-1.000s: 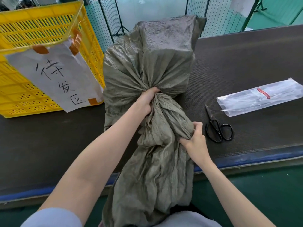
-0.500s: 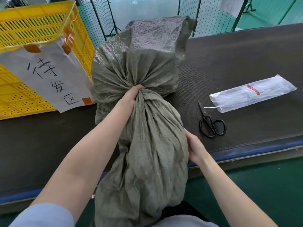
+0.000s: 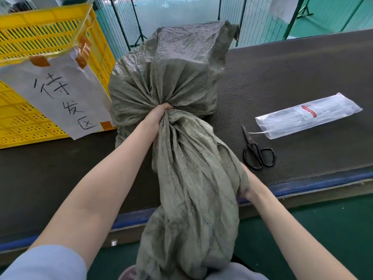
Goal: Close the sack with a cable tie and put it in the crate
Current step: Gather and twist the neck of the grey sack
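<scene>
Dark bench (image 3: 292, 81); sack (image 3: 171, 73) on it beside the crate (image 3: 26, 33). My left hand (image 3: 159, 116) clamps the neck. My right hand (image 3: 245, 186) has slid down the tail, grip hidden. Neck gathered; ties (image 3: 308, 116) untouched.

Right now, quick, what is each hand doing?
Left hand: closed tight around the gathered neck of the sack.
Right hand: on the sack's loose end, mostly hidden by cloth; open or closed cannot be told.
</scene>
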A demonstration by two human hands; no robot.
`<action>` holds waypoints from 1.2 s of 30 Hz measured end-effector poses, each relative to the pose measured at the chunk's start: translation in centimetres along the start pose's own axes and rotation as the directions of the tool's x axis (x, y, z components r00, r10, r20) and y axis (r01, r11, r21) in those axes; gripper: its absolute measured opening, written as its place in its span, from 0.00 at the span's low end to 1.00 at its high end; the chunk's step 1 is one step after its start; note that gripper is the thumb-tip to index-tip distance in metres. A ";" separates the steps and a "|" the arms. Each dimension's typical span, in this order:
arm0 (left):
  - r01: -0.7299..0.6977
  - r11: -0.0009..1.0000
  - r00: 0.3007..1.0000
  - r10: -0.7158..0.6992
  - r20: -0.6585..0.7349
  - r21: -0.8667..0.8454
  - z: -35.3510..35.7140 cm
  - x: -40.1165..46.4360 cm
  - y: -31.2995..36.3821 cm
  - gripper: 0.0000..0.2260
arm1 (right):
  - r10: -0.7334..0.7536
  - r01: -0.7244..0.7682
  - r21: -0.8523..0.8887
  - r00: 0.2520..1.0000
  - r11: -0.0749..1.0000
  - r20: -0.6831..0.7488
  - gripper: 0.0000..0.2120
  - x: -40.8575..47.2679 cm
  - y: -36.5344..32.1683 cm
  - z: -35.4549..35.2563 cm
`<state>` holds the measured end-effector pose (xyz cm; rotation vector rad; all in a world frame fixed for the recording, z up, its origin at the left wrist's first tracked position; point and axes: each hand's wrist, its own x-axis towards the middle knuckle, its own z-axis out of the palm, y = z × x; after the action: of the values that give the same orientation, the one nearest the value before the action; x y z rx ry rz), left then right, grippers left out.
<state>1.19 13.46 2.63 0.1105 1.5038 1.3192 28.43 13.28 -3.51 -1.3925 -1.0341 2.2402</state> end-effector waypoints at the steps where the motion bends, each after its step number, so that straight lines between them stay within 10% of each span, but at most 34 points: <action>1: 0.002 1.000 1.000 -0.002 0.001 0.010 -0.3 0.3 0.1 0.09 | -0.114 0.113 -0.066 0.993 0.991 -0.017 0.14 0.1 -0.2 -0.8; 7: -0.038 0.997 0.999 0.040 -0.030 0.067 -1.4 1.4 -0.8 0.10 | -0.731 0.451 -0.775 0.682 0.443 -0.022 0.14 -1.6 2.0 -5.0; 13: -0.127 0.980 0.978 0.149 -0.144 0.151 -1.6 2.4 -2.3 0.05 | -0.508 0.172 -0.966 0.825 -0.192 0.247 0.31 -1.7 7.2 -5.9; 15: -0.176 0.972 0.964 0.201 -0.172 0.154 -1.5 2.7 -3.1 0.03 | -0.499 0.132 -0.986 0.851 -0.101 0.165 0.33 -1.6 7.3 -5.8; 19: -0.225 0.964 0.940 0.253 -0.230 0.138 -1.4 3.2 -3.5 0.06 | -0.603 0.493 -0.623 0.797 0.608 0.042 0.32 -2.6 4.4 -3.6; 21: -0.234 0.966 0.935 0.254 -0.247 0.109 -1.1 3.1 -3.4 0.12 | -0.573 0.544 -0.502 0.812 0.672 0.112 0.35 -2.6 3.0 -0.8; 26: -0.206 0.979 0.951 0.200 -0.236 0.001 -0.7 2.4 -3.2 0.13 | -0.428 0.334 -0.870 0.889 0.362 0.163 0.59 0.8 3.3 6.1; 29: -0.173 0.983 0.967 0.158 -0.199 -0.061 -0.6 2.0 -3.2 0.08 | -0.440 0.334 -0.872 0.884 0.357 0.159 0.45 2.2 4.4 5.4; 36: -0.112 0.989 0.979 0.094 -0.179 -0.092 -0.4 2.1 -4.5 0.04 | -0.658 0.182 -0.928 0.661 -0.326 0.361 0.24 1.7 8.3 4.3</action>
<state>2.44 12.85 -2.13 0.0073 1.5915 1.5185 24.83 6.77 -9.33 -1.1121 -2.7432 0.1095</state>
